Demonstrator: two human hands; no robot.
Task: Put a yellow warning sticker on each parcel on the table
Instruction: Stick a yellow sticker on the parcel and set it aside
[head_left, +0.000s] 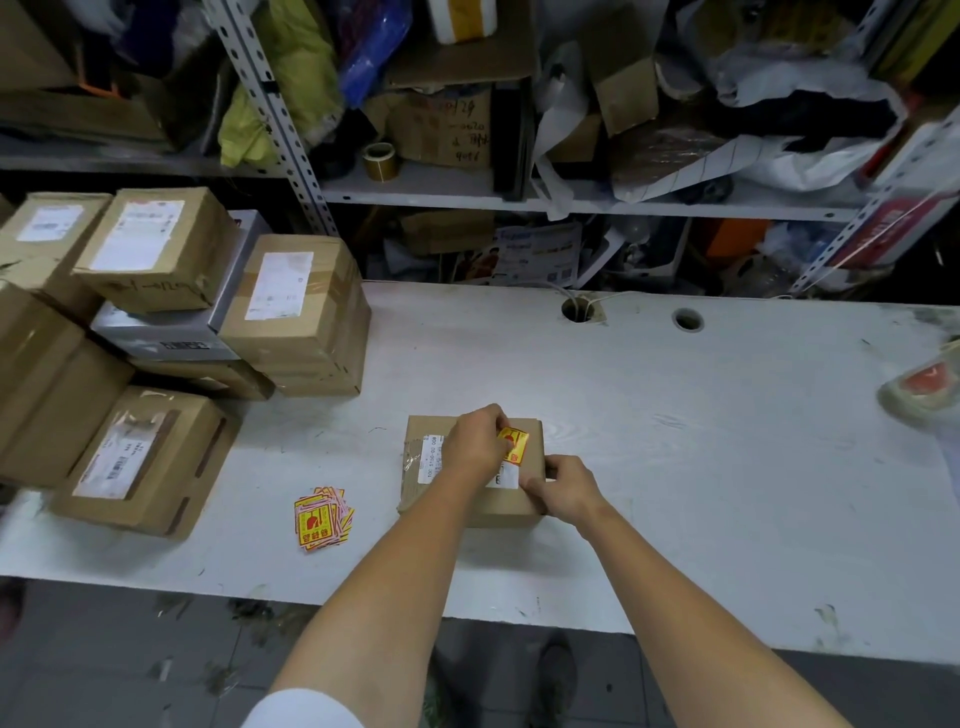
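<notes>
Sticking is in hand: a yellow sticker (513, 442) is pinched by the left hand (475, 444) onto the parcel (498, 512) on the worktop (675, 441), its edge gripped by the right hand (563, 488). Pressing flat is likely called for next.

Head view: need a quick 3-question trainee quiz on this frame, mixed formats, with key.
1. Fill in: the right hand holds the parcel at its near ___ corner.
2. Which hand is on the yellow sticker? A. left hand; B. right hand; C. neither.
3. True or false: the spare stickers lie on the table to the left of the parcel.
Key: 1 right; 2 A; 3 true.
</notes>
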